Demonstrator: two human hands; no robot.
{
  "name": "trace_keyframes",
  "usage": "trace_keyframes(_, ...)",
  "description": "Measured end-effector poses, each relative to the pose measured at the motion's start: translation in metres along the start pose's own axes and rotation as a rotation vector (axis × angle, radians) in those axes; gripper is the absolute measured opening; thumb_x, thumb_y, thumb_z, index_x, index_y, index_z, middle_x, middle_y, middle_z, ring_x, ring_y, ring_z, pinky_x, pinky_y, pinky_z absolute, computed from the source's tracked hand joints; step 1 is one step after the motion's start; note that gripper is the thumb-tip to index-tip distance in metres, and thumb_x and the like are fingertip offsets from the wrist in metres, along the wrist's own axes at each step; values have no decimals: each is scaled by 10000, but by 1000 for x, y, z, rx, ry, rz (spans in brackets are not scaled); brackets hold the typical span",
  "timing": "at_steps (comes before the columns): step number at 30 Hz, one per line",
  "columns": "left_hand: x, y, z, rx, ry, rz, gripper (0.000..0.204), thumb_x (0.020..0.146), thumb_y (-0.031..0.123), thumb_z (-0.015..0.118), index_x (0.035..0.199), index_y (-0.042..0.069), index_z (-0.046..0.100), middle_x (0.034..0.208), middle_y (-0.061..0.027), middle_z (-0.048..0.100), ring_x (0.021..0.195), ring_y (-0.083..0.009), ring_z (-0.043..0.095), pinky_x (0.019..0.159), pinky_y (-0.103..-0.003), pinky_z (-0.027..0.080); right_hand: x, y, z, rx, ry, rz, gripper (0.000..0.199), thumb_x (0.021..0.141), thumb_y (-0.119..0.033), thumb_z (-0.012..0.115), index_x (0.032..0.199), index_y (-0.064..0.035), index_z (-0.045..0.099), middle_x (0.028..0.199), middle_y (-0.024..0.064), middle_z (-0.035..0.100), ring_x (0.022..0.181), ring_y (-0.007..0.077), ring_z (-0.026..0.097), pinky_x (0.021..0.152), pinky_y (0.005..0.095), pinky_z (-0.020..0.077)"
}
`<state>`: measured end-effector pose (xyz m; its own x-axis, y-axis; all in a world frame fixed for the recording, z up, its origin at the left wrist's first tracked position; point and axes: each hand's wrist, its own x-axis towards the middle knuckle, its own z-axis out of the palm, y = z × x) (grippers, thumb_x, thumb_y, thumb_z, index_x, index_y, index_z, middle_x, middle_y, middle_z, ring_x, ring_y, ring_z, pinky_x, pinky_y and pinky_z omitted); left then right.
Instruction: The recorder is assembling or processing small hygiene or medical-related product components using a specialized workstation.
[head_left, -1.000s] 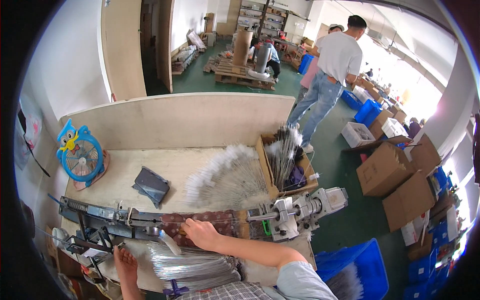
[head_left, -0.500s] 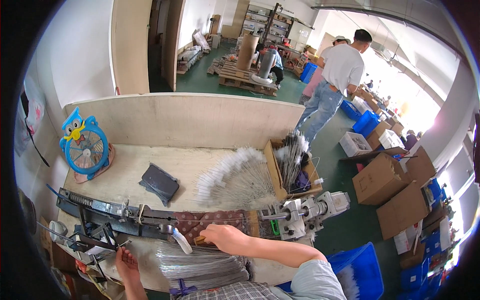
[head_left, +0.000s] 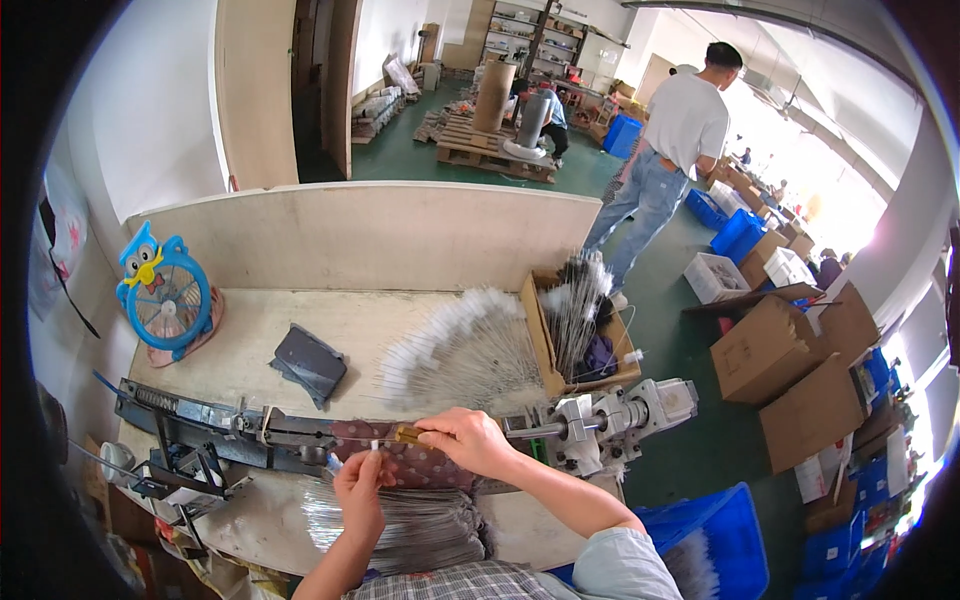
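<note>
My left hand [head_left: 360,495] is closed in a pinch, with a small white piece [head_left: 375,446] showing at its fingertips. A pale bluish-white tip [head_left: 335,463] shows just left of that hand, beside the dark metal rail [head_left: 290,430]. My right hand [head_left: 468,440] is wrapped round a short brass-coloured cylinder [head_left: 408,435], in line with the rail and the metal shaft [head_left: 535,431] of the clamp-like mechanism [head_left: 590,425]. Beneath both hands lies a dotted brown cloth [head_left: 425,470]. A bundle of thin metal wires [head_left: 400,525] rests nearest me.
White-tipped wire brushes [head_left: 455,350] fan over the bench, beside a cardboard box of more [head_left: 545,350]. A dark flat pouch [head_left: 310,362] and a blue owl-shaped fan [head_left: 165,295] stand leftward. A blue bin [head_left: 725,540] is at right. People are beyond the back board [head_left: 380,235].
My left hand has risen from the lower left to the rail and pinches a small white piece. My right hand has moved slightly up and right with the brass-coloured cylinder.
</note>
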<state>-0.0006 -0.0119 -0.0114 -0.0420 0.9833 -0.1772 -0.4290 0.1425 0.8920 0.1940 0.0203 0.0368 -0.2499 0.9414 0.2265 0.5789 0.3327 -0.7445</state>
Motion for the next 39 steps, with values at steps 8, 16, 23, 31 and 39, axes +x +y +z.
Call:
trace_keyframes(8, 14, -17, 14, 68, -55, 40, 172, 910, 175, 564, 908, 15, 624, 750, -49, 618, 602, -75, 526, 556, -198, 419, -6, -2, -12, -28, -7, -200, 168, 773, -171, 655, 913, -82, 680, 796, 86, 653, 766, 277, 614, 681, 370, 494)
trace_keyframes(16, 7, 6, 4, -175, 138, -43, 169, 923, 194, 550, 915, 36, 608, 757, -39, 623, 597, -78, 529, 577, -202, 437, 39, -33, 28, -325, 181, -312, 104, 762, -186, 647, 777, -83, 647, 723, 56, 631, 757, 251, 579, 650, 369, 445)
trace_keyframes(23, 6, 8, -5, -206, 59, -107, 219, 937, 235, 537, 906, 28, 601, 703, -44, 617, 579, -75, 541, 551, -193, 434, 50, -36, 40, -137, -161, -145, 214, 821, -262, 573, 840, -77, 678, 766, 120, 640, 771, 313, 604, 675, 407, 479)
trace_keyframes(31, 11, 17, -1, -305, 61, -205, 469, 974, 455, 330, 1005, 44, 554, 879, -68, 627, 810, -161, 602, 768, -305, 451, 48, -40, 48, -58, -115, -62, 199, 786, -236, 646, 887, -68, 678, 818, 96, 642, 790, 287, 606, 688, 387, 462)
trace_keyframes(39, 7, 8, 2, -497, 133, -120, 331, 965, 344, 415, 969, 48, 562, 896, -53, 629, 829, -182, 613, 792, -336, 465, 32, -50, 71, -369, 187, -276, 329, 692, -208, 719, 990, -86, 652, 964, 13, 621, 877, 212, 576, 752, 353, 421)
